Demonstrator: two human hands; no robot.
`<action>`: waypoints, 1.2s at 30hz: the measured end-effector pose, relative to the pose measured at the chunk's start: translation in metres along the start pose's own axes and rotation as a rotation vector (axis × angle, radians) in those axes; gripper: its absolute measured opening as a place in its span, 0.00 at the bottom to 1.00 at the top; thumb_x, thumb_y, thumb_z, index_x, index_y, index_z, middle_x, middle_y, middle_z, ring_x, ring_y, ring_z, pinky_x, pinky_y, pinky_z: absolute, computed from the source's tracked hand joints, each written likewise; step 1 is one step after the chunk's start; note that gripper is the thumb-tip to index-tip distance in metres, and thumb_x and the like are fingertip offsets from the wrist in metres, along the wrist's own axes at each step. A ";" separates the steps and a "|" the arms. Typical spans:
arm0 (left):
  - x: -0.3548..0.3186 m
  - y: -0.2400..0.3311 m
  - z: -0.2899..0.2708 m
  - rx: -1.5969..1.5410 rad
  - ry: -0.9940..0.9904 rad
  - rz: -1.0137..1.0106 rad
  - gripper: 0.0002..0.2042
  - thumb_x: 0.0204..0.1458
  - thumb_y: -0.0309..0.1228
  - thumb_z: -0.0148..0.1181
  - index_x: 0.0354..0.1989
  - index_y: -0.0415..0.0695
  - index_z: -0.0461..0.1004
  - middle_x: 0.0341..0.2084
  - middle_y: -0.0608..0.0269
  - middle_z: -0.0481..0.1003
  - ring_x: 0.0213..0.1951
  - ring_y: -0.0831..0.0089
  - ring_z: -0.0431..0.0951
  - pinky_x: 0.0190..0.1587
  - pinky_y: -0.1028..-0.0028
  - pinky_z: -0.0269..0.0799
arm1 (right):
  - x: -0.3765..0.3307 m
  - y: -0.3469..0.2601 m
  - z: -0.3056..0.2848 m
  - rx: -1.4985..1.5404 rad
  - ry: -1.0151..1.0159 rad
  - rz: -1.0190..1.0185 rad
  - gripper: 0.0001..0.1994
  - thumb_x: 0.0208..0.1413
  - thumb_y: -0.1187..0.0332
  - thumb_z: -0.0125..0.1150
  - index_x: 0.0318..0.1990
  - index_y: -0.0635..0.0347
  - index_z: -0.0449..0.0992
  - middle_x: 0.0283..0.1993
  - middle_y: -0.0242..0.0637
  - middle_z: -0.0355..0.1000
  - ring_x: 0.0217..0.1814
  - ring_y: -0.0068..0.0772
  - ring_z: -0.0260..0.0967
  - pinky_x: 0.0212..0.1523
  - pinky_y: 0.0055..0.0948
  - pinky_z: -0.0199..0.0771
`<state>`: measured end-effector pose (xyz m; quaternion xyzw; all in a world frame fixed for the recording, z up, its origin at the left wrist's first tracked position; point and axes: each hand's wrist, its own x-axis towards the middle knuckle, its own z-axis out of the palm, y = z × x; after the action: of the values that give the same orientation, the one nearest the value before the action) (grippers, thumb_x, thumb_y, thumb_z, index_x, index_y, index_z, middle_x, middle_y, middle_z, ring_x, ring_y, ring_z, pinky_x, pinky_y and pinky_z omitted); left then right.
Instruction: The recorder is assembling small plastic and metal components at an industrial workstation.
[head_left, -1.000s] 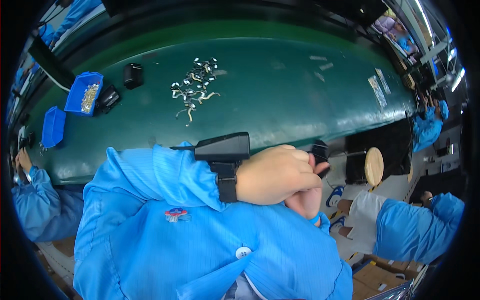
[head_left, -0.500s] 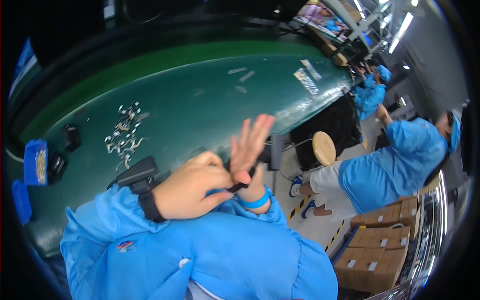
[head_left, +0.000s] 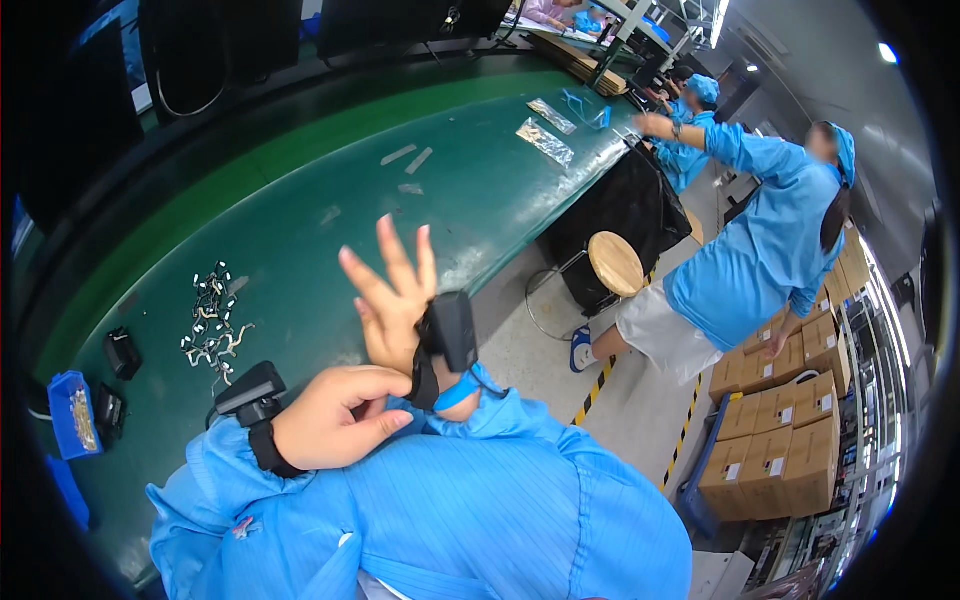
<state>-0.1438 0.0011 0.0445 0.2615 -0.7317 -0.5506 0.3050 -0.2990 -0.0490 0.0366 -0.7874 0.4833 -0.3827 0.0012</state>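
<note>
My right hand [head_left: 395, 300] is raised over the green table, fingers spread wide and nothing in them. A black wrist strap [head_left: 425, 383] wraps its wrist, carrying a black box-shaped device [head_left: 450, 330]. Just below it sits a blue wristband [head_left: 455, 391]. My left hand [head_left: 335, 415] reaches across, its fingers closed on the strap's near side; the fingertips are partly hidden. Another black strap [head_left: 268, 448] with a dark device [head_left: 250, 390] is on my left wrist.
Small cables with white connectors [head_left: 212, 320] lie piled on the table [head_left: 300, 220]. At left are a blue bin [head_left: 72, 415] and black devices [head_left: 122, 353]. Clear bags [head_left: 545, 142] lie farther off. A stool [head_left: 615, 264], a person in blue [head_left: 745, 270] and stacked cartons [head_left: 770, 450] are on the right.
My right hand has moved left, fingers spreading, and its device now shows on the wrist. My left hand has shifted slightly left and down, still at the strap. The view has turned.
</note>
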 end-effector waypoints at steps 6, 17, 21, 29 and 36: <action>0.003 -0.011 0.005 -0.013 0.039 -0.027 0.11 0.54 0.25 0.63 0.45 0.40 0.76 0.18 0.66 0.70 0.19 0.82 0.65 0.24 0.77 0.60 | -0.012 0.027 0.029 1.035 -0.290 0.210 0.12 0.61 0.74 0.53 0.51 0.65 0.76 0.59 0.45 0.71 0.58 0.45 0.71 0.59 0.41 0.70; 0.023 -0.043 -0.008 0.387 0.169 0.149 0.08 0.53 0.31 0.60 0.39 0.45 0.79 0.31 0.55 0.77 0.36 0.55 0.77 0.40 0.61 0.72 | 0.019 0.015 0.009 2.803 -0.111 0.104 0.15 0.66 0.57 0.50 0.52 0.53 0.72 0.52 0.39 0.73 0.47 0.35 0.72 0.47 0.39 0.77; 0.017 -0.041 -0.012 0.442 0.188 0.236 0.08 0.50 0.31 0.63 0.38 0.48 0.80 0.35 0.59 0.76 0.41 0.59 0.74 0.42 0.63 0.72 | 0.026 0.026 0.021 2.033 -0.038 0.095 0.13 0.66 0.61 0.50 0.48 0.60 0.74 0.44 0.41 0.76 0.43 0.36 0.73 0.45 0.38 0.76; 0.010 -0.053 0.002 0.553 0.484 0.180 0.08 0.47 0.32 0.66 0.36 0.53 0.80 0.48 0.52 0.64 0.52 0.52 0.62 0.54 0.59 0.64 | 0.025 0.001 0.024 1.318 0.066 0.091 0.05 0.62 0.74 0.55 0.39 0.66 0.76 0.31 0.38 0.75 0.33 0.25 0.73 0.32 0.24 0.75; 0.004 -0.033 0.011 0.464 0.354 0.277 0.06 0.42 0.31 0.68 0.30 0.49 0.81 0.40 0.62 0.68 0.46 0.59 0.67 0.46 0.66 0.69 | 0.030 -0.002 0.004 2.403 -0.105 0.238 0.05 0.65 0.70 0.52 0.40 0.62 0.72 0.26 0.31 0.69 0.26 0.23 0.66 0.28 0.26 0.70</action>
<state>-0.1526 -0.0033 0.0112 0.3137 -0.8020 -0.2681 0.4318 -0.2877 -0.0723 0.0531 -0.2490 -0.1121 -0.5528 0.7873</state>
